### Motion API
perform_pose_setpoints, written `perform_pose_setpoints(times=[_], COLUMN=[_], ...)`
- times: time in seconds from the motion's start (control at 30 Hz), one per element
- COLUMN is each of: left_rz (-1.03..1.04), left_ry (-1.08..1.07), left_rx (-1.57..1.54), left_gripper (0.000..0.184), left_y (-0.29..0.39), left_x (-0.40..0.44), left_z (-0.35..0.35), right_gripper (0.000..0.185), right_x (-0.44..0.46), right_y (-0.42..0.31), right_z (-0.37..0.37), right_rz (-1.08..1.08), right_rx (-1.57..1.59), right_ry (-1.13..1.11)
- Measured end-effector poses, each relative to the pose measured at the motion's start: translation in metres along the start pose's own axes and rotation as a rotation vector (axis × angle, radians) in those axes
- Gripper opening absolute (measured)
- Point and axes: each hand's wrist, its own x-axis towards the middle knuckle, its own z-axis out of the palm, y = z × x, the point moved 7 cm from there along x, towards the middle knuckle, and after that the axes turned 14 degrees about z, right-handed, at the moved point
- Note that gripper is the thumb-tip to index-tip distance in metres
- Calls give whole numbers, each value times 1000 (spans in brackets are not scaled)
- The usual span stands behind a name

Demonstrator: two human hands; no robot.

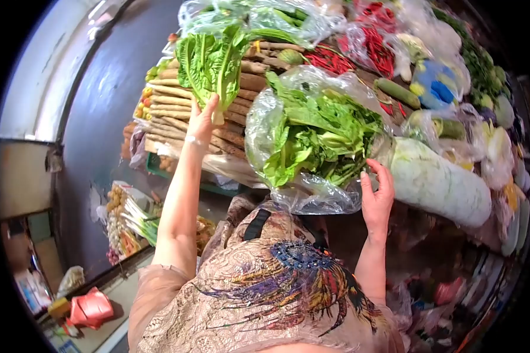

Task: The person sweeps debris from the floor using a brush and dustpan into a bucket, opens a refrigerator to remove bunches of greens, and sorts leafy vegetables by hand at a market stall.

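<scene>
My left hand (pixel 202 122) is closed around the pale base of a head of leafy green lettuce (pixel 209 65). The lettuce stands upright above rows of long brown roots (pixel 171 106). In front of me lies an open clear plastic bag (pixel 259 132), with a heap of loose green leaves (pixel 330 132) in it. My right hand (pixel 378 194) is beside the bag's right edge, fingers curved and thumb apart from them. Its fingertips are close to the leaf stems; whether they touch the plastic I cannot tell.
A large pale green winter melon (pixel 439 179) lies right of the bag. Red chillies (pixel 330 60), a cucumber-like green vegetable (pixel 397 93) and bagged produce fill the back. Spring onions (pixel 141 220) and garlic bulbs (pixel 115 220) sit lower left, near a red bag (pixel 91 309).
</scene>
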Motion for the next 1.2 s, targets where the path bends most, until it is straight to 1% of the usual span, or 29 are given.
perform_pose_setpoints(times=[0.03, 0.07, 0.1, 0.13, 0.17, 0.23, 0.33, 0.37, 0.4, 0.43, 0.47, 0.5, 0.53, 0.57, 0.6, 0.63, 0.67, 0.7, 0.77, 0.8, 0.83, 0.9, 0.93, 0.97, 1.03, 1.07, 1.13, 1.17, 1.2], left_rz=[-23, 20, 69, 195, 271, -2, 71, 115, 205, 601, 1008, 769, 949, 982, 983, 1006, 996, 992, 942, 908, 887, 823, 760, 701, 713, 698, 676, 668, 661], left_ry=[-36, -93, -150, -232, -218, -214, -270, -292, -252, -252, -244, -368, -550, -701, -846, -983, -1093, -1165, -1160, -1181, -1109, -1030, -987, -940, -851, -858, -865, -843, -822], left_rx=[152, 265, 378, 504, 534, 442, 424, 432, 769, 987, 1185, 920, 764, 824, 799, 777, 817, 924, 1107, 1204, 1137, 1143, 1135, 1125, 1127, 1120, 1114, 1093, 1073], left_gripper=[95, 92, 89, 86, 81, 85, 80, 78, 69, 66, 63, 57, 55, 57, 63, 69, 73, 77, 78, 76, 71, 65, 62, 59, 54, 53, 52, 52, 52], left_y=[-2, -21, -55, -85, -73, -54, -54, -54, -39, -6, 28, 61, 80, 84, 91, 78, 61, 50, 6, -3, -2, -2, -2, -3, -8, -12, -15, -16, -17], left_x=[8, 23, 43, 61, 52, 30, 31, 30, 25, 11, -18, -43, -66, -95, -126, -147, -163, -171, -162, -154, -148, -133, -120, -105, -85, -80, -75, -72, -68], left_z=[1, -8, -23, -32, -27, -17, -20, -20, -18, 5, 38, 79, 118, 148, 175, 194, 209, 220, 221, 216, 208, 195, 184, 173, 156, 153, 152, 151, 150], right_gripper=[26, 28, 28, 29, 30, 29, 24, 21, 21, 21, 21, 22, 22, 22, 20, 20, 20, 21, 21, 22, 22, 21, 22, 21, 22, 22, 29, 29, 34], right_x=[-5, -8, -10, -10, -10, -7, -6, -7, -11, -15, -21, -30, -38, -44, -49, -51, -53, -53, -49, -48, -48, -47, -47, -49, -50, -50, -50, -49, -45], right_y=[0, 0, -2, -6, -8, -13, -32, -36, -33, -29, -25, -18, -15, -11, 0, -2, 3, 7, 10, 11, 15, 41, 54, 69, 90, 94, 86, 85, 82], right_z=[0, 1, 1, 2, 4, 6, 21, 30, 41, 54, 67, 81, 91, 101, 112, 115, 117, 118, 109, 104, 98, 82, 76, 72, 69, 68, 66, 72, 72], right_rz=[14, 27, 40, 54, 70, 60, -44, -131, -79, -28, -53, -35, -79, -126, -72, -89, -59, -30, -27, -30, -23, 281, 278, 378, 410, 411, 525, 527, 510], right_rx=[-10, -28, -31, -42, -54, -50, -106, -151, -139, -125, -113, -179, -235, -292, -364, -351, -353, -358, -340, -313, -311, -135, -175, -172, -56, -55, -84, -84, -57], right_ry=[1, 10, 26, 22, 14, 31, -107, -174, -282, -390, -458, -549, -563, -575, -601, -591, -609, -628, -619, -613, -610, -614, -556, -549, -447, -444, -409, -410, -313])
